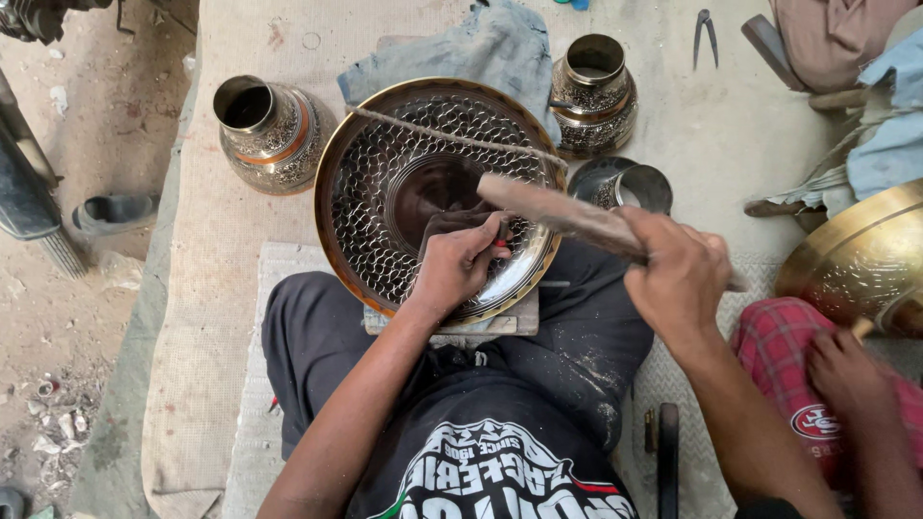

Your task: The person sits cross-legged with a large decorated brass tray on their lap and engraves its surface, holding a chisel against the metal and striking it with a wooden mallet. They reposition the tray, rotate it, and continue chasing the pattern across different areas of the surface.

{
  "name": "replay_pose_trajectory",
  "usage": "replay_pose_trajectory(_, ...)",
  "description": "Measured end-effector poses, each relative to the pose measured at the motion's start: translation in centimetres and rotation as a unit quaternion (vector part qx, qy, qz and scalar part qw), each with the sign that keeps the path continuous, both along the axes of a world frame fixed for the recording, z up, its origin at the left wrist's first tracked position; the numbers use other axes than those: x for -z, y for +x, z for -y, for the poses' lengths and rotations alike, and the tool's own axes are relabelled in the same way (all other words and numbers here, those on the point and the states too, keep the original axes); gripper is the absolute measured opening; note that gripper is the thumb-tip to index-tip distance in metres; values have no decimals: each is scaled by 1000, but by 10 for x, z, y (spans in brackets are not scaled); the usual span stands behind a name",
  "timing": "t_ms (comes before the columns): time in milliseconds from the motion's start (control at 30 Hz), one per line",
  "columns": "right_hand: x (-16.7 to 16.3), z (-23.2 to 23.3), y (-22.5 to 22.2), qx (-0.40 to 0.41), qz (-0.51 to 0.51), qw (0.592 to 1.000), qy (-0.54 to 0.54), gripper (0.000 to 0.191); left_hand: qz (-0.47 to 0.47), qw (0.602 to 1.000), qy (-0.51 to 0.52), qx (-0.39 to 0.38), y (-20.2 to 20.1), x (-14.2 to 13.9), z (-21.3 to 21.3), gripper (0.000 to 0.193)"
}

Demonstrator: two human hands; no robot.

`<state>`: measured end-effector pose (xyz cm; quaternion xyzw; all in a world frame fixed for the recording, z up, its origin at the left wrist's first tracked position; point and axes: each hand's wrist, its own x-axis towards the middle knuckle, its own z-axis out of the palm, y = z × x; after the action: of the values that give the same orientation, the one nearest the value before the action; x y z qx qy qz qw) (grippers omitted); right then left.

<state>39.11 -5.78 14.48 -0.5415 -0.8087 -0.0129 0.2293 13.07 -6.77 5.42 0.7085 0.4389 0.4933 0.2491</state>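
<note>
A large round brass tray (365,192) with a hammered scale pattern leans on a board on my lap. My left hand (460,261) presses a small chisel with a red-tipped handle against the tray's lower right part. My right hand (678,274) grips a worn wooden mallet (553,207), whose head hovers just above my left hand. A cord (452,137) runs across the tray's upper face.
Engraved brass vases stand at the left (267,130) and behind the tray (594,91); a small round bowl (630,183) lies right of it. Another person's hand (851,375) holds a large brass bowl (856,255) at the right. Pliers (705,34) lie on the mat.
</note>
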Motion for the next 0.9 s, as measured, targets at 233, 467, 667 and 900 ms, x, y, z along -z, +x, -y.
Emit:
replay_pose_trajectory(233, 12, 2, 0, 48, -39, 996, -68, 54, -8, 1000, 3, 11, -6, 4, -1, 46)
replay_pose_trajectory(467, 10, -3, -10, 12, -284, 954, -95, 42, 6, 1000, -8, -14, -4, -1, -1, 47)
replay_pose_trajectory(667, -4, 3, -6, 69, 33, 986, -148, 35, 106, 992, -68, -13, -4, -6, -1, 46)
replay_pose_trajectory(900, 11, 4, -4, 137, -169, 953, -211, 35, 167, 977, -132, 35, -23, -7, -7, 58)
